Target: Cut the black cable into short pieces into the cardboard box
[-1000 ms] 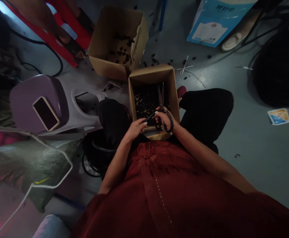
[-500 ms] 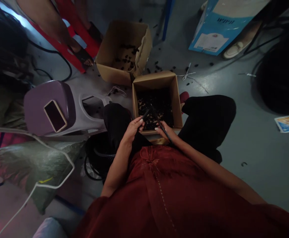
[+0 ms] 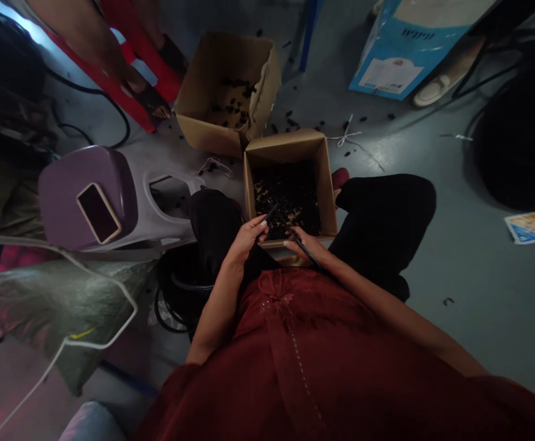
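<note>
Fingers of the left hand (image 3: 247, 240) and right hand (image 3: 303, 246) are each clenched on a thin black piece (image 3: 271, 214), can't tell exactly what it is, held right above a cardboard box (image 3: 290, 146) of dark bits (image 3: 285, 205) between the knees (image 3: 384, 220). From the head view this looks like mid-handling, so the next move calls for a steady pinch over those bits.

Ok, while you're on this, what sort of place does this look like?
Probably a small workshop or workroom: a cardboard box full of small black pieces, more of them scattered on the grey floor, and a plastic stool close by.
</note>
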`<state>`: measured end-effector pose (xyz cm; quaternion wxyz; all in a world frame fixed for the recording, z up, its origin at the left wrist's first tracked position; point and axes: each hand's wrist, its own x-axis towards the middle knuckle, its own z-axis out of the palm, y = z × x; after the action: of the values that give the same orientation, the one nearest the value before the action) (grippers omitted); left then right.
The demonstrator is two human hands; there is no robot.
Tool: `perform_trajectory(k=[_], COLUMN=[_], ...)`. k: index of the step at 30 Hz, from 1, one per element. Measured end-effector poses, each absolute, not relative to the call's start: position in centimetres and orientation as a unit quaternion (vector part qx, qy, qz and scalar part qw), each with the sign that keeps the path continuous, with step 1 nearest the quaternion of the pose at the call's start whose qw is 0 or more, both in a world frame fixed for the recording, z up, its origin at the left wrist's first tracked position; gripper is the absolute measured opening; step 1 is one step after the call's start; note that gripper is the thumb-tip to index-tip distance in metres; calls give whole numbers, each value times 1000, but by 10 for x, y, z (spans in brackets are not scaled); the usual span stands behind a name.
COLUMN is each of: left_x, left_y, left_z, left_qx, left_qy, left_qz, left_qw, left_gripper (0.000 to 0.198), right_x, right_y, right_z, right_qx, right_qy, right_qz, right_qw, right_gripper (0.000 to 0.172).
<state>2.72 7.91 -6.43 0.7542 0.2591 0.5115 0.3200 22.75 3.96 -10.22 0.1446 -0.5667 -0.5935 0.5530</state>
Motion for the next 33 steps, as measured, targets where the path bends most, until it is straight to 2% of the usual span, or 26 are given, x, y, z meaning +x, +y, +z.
perform_trajectory(k=[12, 19, 33], left_x=[30, 30, 32], left_y=[80, 80, 79], left_z=[-61, -65, -68], left_qx=[306, 333, 356], left_qy=[517, 524, 539], left_qz=[273, 240, 230], left_qw=[751, 746, 728], left_gripper=[46, 51, 41], right_x=[241, 243, 240], right_y=[44, 44, 43], right_z=[-103, -103, -99], right_qx=[-501, -493, -529], right_qy=[-616, -610, -636], right_qz=[593, 608, 549], right_qw=[134, 126, 120], right_gripper=[49, 55, 33])
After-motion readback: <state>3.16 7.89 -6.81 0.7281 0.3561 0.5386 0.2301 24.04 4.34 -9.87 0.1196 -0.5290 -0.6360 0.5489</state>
